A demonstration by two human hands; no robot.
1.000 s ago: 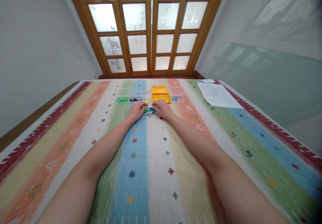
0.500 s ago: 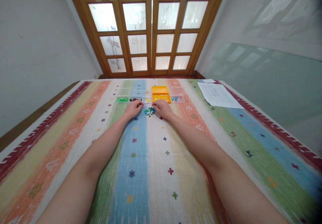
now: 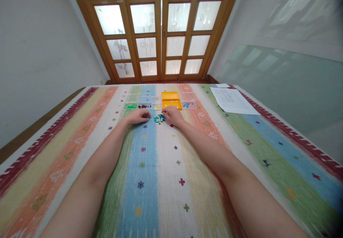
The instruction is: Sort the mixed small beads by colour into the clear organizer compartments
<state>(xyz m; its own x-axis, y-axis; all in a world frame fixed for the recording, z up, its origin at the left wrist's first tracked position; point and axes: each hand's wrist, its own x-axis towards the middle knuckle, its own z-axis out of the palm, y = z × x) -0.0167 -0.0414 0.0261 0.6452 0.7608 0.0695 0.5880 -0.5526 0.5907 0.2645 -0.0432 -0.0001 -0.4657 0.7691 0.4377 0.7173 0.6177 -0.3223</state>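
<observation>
A small pile of mixed beads, blue, green, yellow and dark, lies on the striped cloth between my hands. Left of it, my left hand rests low over the cloth, thumb and fingers apart, with something dark showing in the gap and a greenish speck by the thumb tip. My right hand is at the pile's right edge, its fingertips pinched together; whatever they hold is too small to see. Just beyond stands an open yellow box with pale pieces inside.
Clear open boxes hold green beads, dark red beads, yellow beads and blue beads. A printed sheet lies at the right. The striped tablecloth covers the table, and wooden glazed doors stand behind it.
My left hand has drawn away from the pile to the left, its thumb and fingers now parted. My right hand has stayed almost still beside the beads.
</observation>
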